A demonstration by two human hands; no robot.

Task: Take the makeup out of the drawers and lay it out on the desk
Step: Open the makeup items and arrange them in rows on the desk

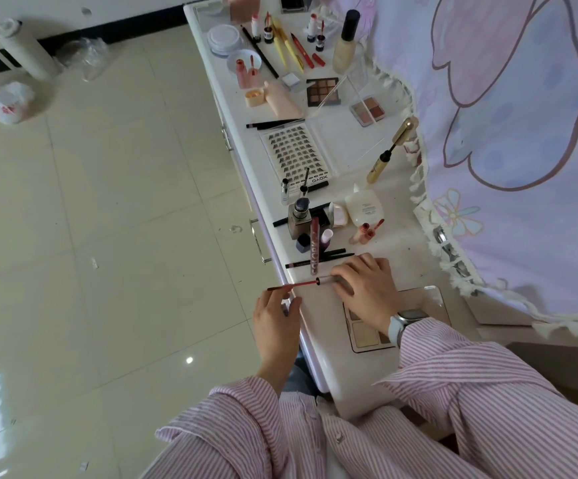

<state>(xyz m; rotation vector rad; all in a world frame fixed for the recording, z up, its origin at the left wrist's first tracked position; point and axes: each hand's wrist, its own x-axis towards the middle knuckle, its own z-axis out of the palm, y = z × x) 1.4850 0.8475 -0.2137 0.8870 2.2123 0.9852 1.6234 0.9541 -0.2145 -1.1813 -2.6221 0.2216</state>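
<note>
Evidently the person is laying a lip gloss out on the desk point(318, 344), wand apart from tube. Leftmost, the left hand point(275, 318) hangs just off the desk's front edge, fingertips pinching the dark handle end of the applicator wand point(289, 285); the thin red stem runs level toward the right, its tip at the mouth of the lip gloss tube point(332, 280). That clear-grey tube lies on its side near the front edge, and the right hand point(367, 288), a watch point(406, 319) at the wrist, rests on it with curled fingers holding it down. To finish the step well, the tube should be kept from rolling while the wand is drawn straight along its axis and set flat beside it, the wet tip kept clear of the neighbouring pencils and of the highlighter palette point(367, 335) under the right wrist. Farther along the desk, the false-lash card point(296, 153) and the eyeshadow palette point(322, 92) already lie spread out
</note>
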